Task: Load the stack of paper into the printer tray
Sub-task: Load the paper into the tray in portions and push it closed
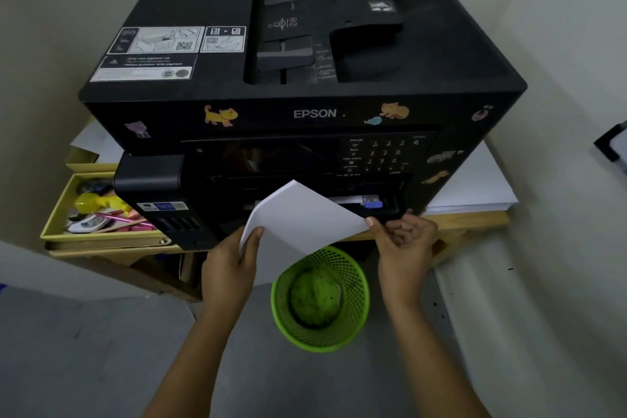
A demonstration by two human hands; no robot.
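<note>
I hold the paper (300,217) before the printer (305,105), skewed, one corner at its front slot (376,205); my left hand (234,258) grips the lower-left edge; my right hand (403,237) pinches the right corner; next, I judge, square it and slide it in.

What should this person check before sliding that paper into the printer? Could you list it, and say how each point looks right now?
1. Grip on both sides: ok. The left hand and the right hand each pinch an edge of the paper.
2. Paper squared to the printer: not ok. It is turned corner-first towards the front opening.
3. Opening free: cannot tell. It is dark, with something white and a blue tab inside.
4. Sheets aligned: cannot tell; the edges look as one.
5. Drop risk: not ok. The green bin stands right beneath the paper.
</note>
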